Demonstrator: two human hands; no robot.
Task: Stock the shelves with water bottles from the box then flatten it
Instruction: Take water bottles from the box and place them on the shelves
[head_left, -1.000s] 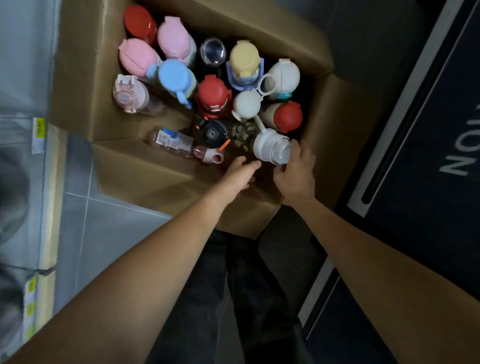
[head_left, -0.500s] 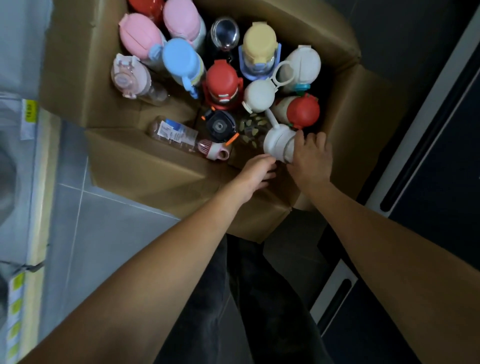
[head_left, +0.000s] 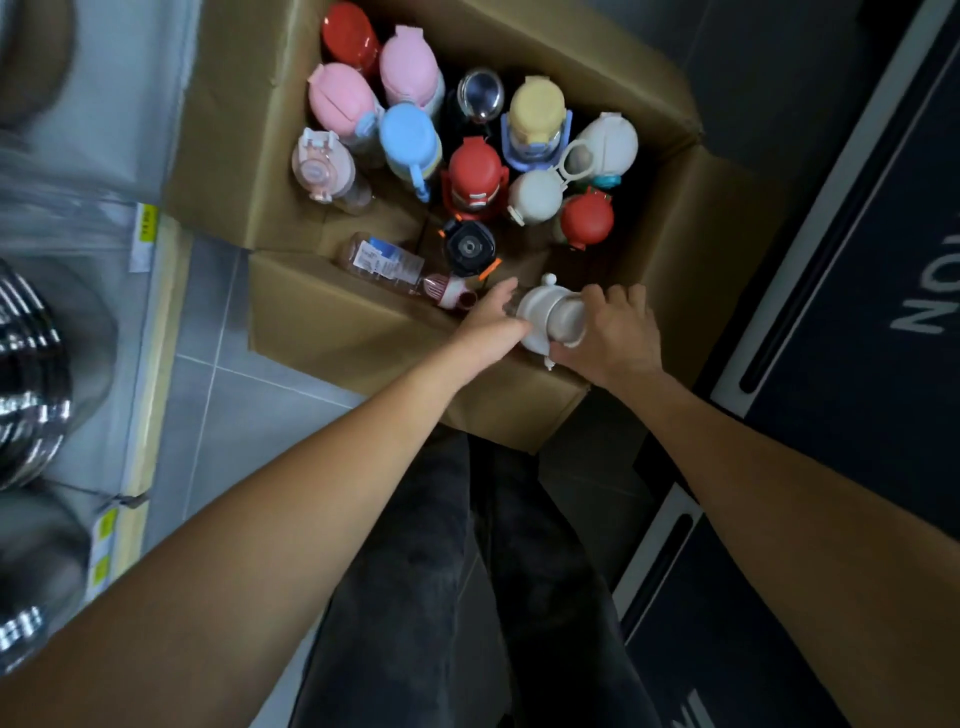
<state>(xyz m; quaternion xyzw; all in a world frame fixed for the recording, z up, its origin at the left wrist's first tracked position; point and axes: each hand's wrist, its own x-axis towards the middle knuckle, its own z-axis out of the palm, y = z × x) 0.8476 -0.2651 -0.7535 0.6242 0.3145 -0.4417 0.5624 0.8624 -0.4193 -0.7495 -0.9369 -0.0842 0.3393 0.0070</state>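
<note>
Box: an open cardboard box stands on the grey tiled floor with its flaps spread outward, at the far end of both forearms
Held bottle: a white-lidded bottle lies tilted on its side at the near right corner of the box, over the near flap and between the two hands
Right hand: the right hand has its grip clamped on the white-lidded bottle, fingers curled over the top and thumb beneath
Left hand: the left hand touches the left side of the same bottle; blur hides whether its grip is closed round the bottle or apart, so this cannot be told
Upright bottles: the others stand packed toward the far side of the box, among them a pink-lidded bottle, a blue-lidded bottle, a yellow-lidded bottle, a steel-capped bottle and a black-lidded bottle with orange tabs
Lying bottle: a clear labelled bottle lies on its side at the near left of the box, just beside the black-lidded bottle
Left: a shelf edge with a yellow price tag and blurred steel pots
Right: a dark mat with white letters
Near: dark trousers between the forearms
</note>
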